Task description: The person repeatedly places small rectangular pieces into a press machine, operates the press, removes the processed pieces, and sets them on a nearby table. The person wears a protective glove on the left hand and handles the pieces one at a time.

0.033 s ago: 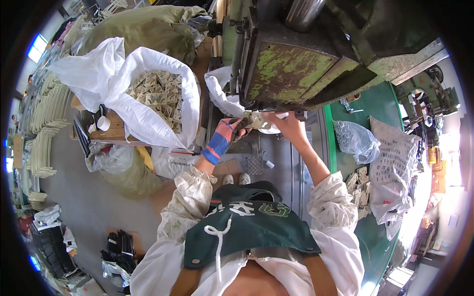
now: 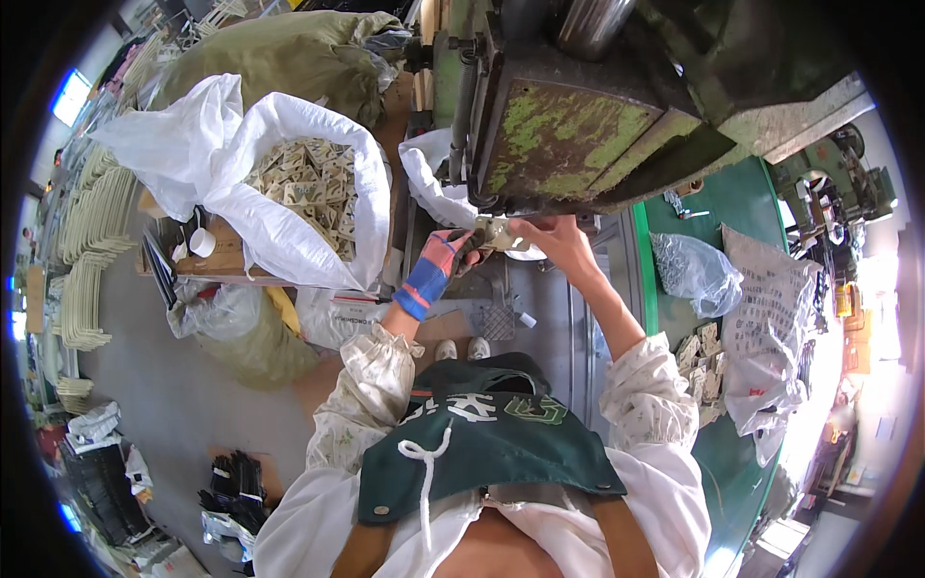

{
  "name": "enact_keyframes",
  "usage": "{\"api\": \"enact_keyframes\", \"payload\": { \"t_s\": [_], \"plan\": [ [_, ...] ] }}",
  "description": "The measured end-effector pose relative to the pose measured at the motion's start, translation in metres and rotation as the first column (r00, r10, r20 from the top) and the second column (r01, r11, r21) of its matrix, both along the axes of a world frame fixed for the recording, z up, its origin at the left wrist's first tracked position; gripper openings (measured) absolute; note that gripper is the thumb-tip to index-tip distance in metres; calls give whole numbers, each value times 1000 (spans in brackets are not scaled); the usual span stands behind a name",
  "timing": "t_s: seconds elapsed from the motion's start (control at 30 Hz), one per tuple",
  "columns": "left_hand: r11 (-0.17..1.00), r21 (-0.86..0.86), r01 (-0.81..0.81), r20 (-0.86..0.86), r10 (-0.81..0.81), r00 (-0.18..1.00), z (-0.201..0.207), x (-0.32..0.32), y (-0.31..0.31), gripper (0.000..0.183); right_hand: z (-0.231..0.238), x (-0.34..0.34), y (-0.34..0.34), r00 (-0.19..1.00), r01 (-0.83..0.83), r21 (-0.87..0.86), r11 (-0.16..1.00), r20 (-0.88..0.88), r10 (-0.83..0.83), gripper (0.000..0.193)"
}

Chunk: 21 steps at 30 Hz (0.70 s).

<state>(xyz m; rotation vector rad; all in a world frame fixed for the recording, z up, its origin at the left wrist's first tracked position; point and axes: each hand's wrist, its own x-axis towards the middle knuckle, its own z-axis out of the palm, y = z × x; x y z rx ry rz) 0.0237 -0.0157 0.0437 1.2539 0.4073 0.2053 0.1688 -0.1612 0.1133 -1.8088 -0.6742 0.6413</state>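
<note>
A small flat beige piece (image 2: 498,233) is held between both hands just under the front of a worn green press machine (image 2: 568,125). My left hand (image 2: 445,252) wears a red and blue work glove and grips the piece's left end. My right hand (image 2: 549,243) is bare and pinches its right end. Both hands sit over the grey machine bed (image 2: 540,299). How far the piece reaches under the machine is hidden.
An open white sack (image 2: 318,193) full of similar beige pieces stands at my left. A green table (image 2: 694,289) at my right carries a clear plastic bag (image 2: 694,270), a printed sack (image 2: 771,318) and loose pieces (image 2: 703,361). An olive sack (image 2: 289,53) lies behind.
</note>
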Motion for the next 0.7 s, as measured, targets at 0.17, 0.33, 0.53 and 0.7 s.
{"api": "enact_keyframes", "payload": {
  "t_s": [0.17, 0.33, 0.53, 0.7],
  "plan": [
    [999, -49, 9, -106, -15, 994, -2, 6, 7, 28, -41, 7, 8, 890, -65, 118, 991, -442, 111, 41],
    [997, 22, -69, -28, 69, 997, -12, 4, 5, 21, -30, -1, -8, 955, -17, 46, 999, -294, 29, 34],
    [983, -124, -136, -77, 128, 989, -12, 5, 4, 21, -29, 16, -23, 928, -65, 56, 996, -364, 81, 30],
    [969, -171, -178, 53, 190, 980, -16, 5, -1, 23, -34, 21, -21, 934, -69, 76, 995, -347, 91, 31]
  ]
}}
